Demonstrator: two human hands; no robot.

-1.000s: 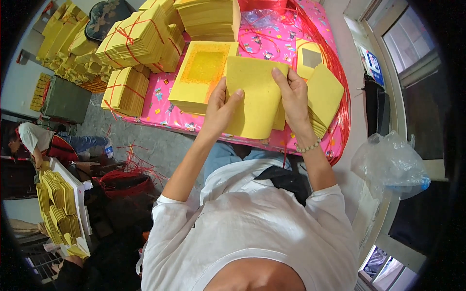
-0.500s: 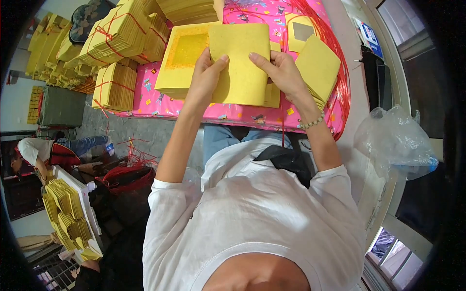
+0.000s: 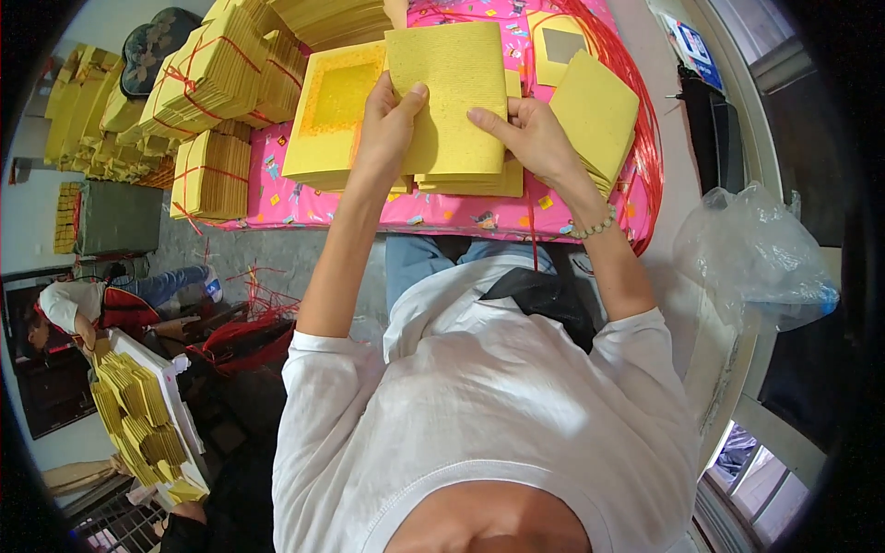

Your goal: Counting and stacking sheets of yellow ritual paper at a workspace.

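Observation:
A sheaf of yellow paper [image 3: 450, 97] is gripped between my two hands, above other yellow sheets at the table's near edge. My left hand [image 3: 389, 122] pinches its left edge, thumb on top and fingers behind. On the opposite edge, my right hand [image 3: 533, 136] holds it with the thumb pressed on the front. Just left of the sheaf lies a thick yellow paper stack [image 3: 318, 152] with an orange-bordered rectangle on top. A slanted pile of yellow paper [image 3: 595, 115] sits to the right of my right hand.
Tied yellow bundles [image 3: 210, 175] crowd the pink patterned table cover [image 3: 272, 175] at left. Loose red strapping [image 3: 648, 138] runs down the right edge, near a clear plastic bag [image 3: 756, 249]. At far left a person [image 3: 74, 304] bends over a white table with yellow paper stacks [image 3: 138, 415].
Both hands have moved slightly up and away with the sheaf, still gripping its two sides. The whole view has shifted a little.

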